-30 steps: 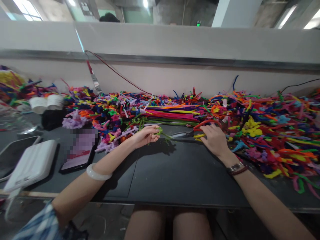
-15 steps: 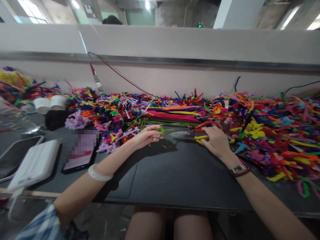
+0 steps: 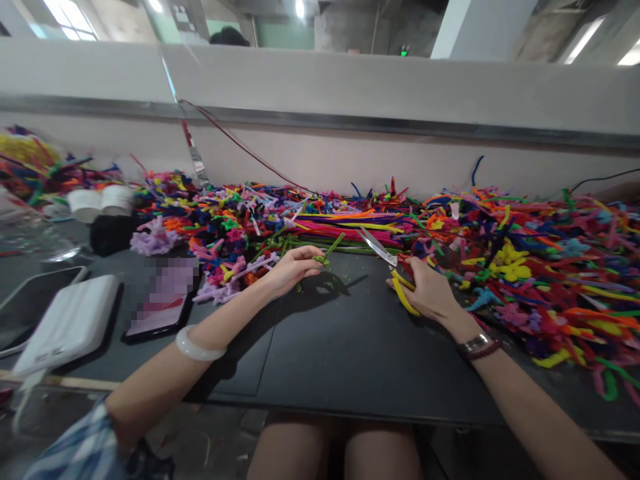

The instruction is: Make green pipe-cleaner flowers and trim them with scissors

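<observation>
My left hand (image 3: 295, 271) pinches a short green pipe cleaner piece (image 3: 327, 252) between thumb and fingers, with its end sticking up and to the right. My right hand (image 3: 425, 290) grips yellow-handled scissors (image 3: 379, 247), whose steel blades point up and left toward that green piece, a small gap apart. Tiny green snippets (image 3: 325, 289) lie on the dark table (image 3: 350, 353) below my left hand. Just beyond both hands spreads a large heap of multicoloured pipe cleaners (image 3: 240, 223), with a bundle of long straight stems (image 3: 345, 230) in it.
More twisted pipe cleaner shapes (image 3: 540, 280) pile up on the right. At the left are a phone (image 3: 160, 300), a white power bank (image 3: 67, 323), a tablet (image 3: 30, 300) and white cups (image 3: 100, 203). A low wall runs behind the table.
The scissors have lifted and turned, blades now angled up-left instead of lying flat. The green piece has tilted upward in my left hand, and more green snippets show on the table.
</observation>
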Tool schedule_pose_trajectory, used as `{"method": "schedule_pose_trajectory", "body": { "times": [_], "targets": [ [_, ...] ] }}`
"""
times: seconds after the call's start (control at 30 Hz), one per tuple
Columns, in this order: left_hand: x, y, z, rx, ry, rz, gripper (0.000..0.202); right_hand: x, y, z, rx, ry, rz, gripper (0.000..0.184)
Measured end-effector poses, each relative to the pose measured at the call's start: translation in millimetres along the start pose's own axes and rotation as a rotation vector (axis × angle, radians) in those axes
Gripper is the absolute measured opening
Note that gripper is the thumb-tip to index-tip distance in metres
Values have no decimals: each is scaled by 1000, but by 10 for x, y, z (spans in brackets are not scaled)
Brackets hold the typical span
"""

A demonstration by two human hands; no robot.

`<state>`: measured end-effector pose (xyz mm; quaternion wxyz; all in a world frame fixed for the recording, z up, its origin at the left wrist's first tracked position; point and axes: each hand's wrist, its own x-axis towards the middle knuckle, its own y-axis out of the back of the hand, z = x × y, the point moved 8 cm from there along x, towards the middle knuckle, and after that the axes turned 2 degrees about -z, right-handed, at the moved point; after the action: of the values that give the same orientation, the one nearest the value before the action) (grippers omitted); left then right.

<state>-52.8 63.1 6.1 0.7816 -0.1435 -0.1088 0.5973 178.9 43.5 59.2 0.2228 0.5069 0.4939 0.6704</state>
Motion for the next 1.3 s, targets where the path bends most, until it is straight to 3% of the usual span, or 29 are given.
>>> {"method": "schedule_pose_trajectory", "body": {
  "times": [0.2, 0.37, 1.3],
  "targets": [
    [-3, 22, 39, 17, -43, 42, 18, -55, 27, -225, 39, 233, -6, 44],
    [-9, 7, 64, 84, -74, 42, 17, -88, -42, -307, 30, 312, -70, 42],
    [9, 11, 70, 181, -92, 22, 16, -113, -127, -326, -22, 359, -122, 35]
  ]
}}
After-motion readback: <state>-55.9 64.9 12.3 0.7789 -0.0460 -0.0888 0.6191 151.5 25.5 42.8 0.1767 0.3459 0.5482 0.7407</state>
